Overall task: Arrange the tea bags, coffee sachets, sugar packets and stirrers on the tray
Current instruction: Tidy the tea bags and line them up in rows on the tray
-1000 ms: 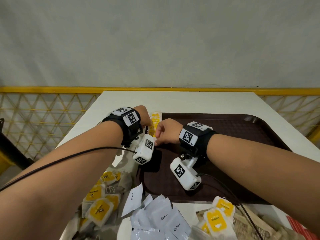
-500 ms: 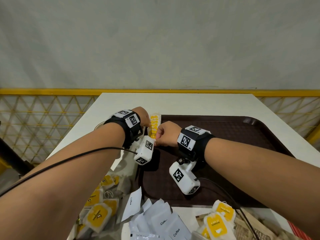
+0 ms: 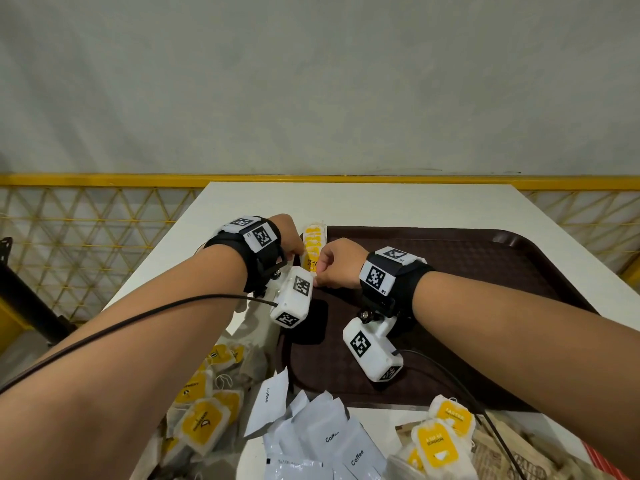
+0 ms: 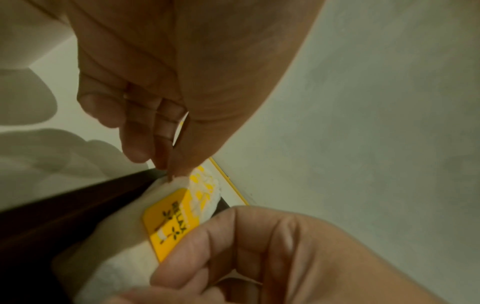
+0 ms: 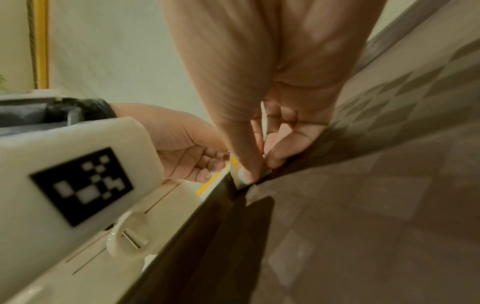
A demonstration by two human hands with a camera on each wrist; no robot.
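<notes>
Little has shifted since the earlier head frames: both hands stay on the same stack of tea bags [image 3: 314, 247] at the tray's far-left corner, and the stack stands slightly more upright and squared than a second ago.

Left hand [image 3: 289, 237]: at 9 o'clock of the stack; in the left-wrist view its fingertips [image 4: 166, 162] pinch the white edge of the tea bags. Closed on them.

Right hand [image 3: 337, 263]: at 4 o'clock of the stack; in the right-wrist view thumb and fingers [image 5: 275, 158] pinch a white edge down at the tray [image 3: 485, 271] floor. Closed on the tea bags.

Key relation: the stack sits on edge between the two hands, just inside the tray's left rim, long axis running 12 to 6 o'clock, parallel to that rim. Both hands touch it; neither is nearer.

Judgement: step in hand is squaring this row against the rim. On release the bags may fan or topple toward 3 o'clock, the open tray floor, so the right hand should let go last.

Remaining supply, all off the tray: loose tea bags [image 3: 201, 424] at 7 o'clock, coffee sachets [image 3: 329, 434] at 6 o'clock, more tea bags [image 3: 440, 441] at 5 o'clock. Sugar packets and stirrers: not identifiable in view. Task is early.
</notes>
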